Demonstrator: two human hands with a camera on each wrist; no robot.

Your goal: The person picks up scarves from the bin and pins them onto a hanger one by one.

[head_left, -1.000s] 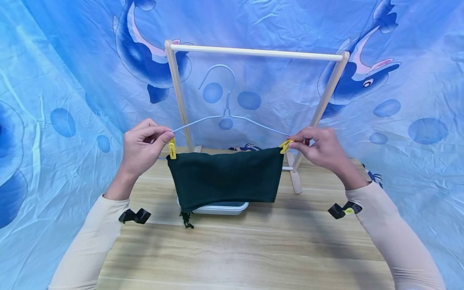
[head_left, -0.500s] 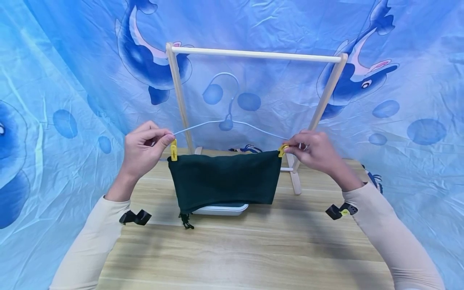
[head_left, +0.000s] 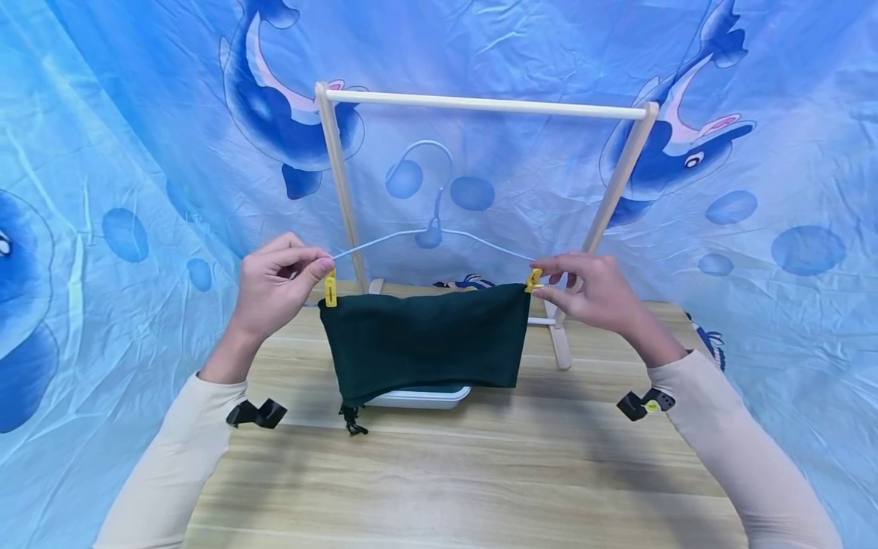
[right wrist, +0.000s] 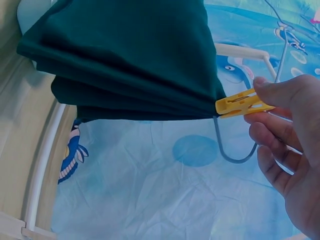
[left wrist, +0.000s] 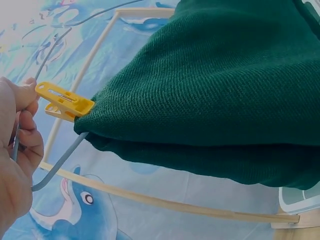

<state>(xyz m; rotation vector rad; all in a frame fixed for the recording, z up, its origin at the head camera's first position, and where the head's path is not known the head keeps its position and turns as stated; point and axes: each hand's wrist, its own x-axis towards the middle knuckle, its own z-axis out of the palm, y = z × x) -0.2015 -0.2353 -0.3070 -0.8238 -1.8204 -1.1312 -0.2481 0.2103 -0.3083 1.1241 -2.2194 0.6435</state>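
Note:
A dark green folded scarf (head_left: pixel 425 335) with a fringe (head_left: pixel 353 422) at its lower left hangs over the bottom bar of a pale blue wire hanger (head_left: pixel 382 238). Two yellow clothespins clip its upper corners. My left hand (head_left: pixel 277 286) grips the hanger's left end, the wire running through the curled fingers; its thumb tip meets the tail of the left clothespin (left wrist: pixel 65 100). On the other side, my right hand (head_left: pixel 597 290) pinches the right clothespin (right wrist: pixel 245 104) between thumb and finger, the other fingers behind the hanger's wire. The hook (head_left: pixel 428 142) points up.
Behind the hanger a wooden rack with a white top rail (head_left: pixel 487 105) stands on the wooden table (head_left: pixel 439 480). The scarf partly covers a white tray (head_left: pixel 418 399). A blue curtain (head_left: pixel 789 320) with printed dolphins surrounds the table.
The hanger's hook has dropped slightly, and the scarf's right corner has shifted a little left and down. My right hand has moved left with the clothespin; my left hand has barely moved.

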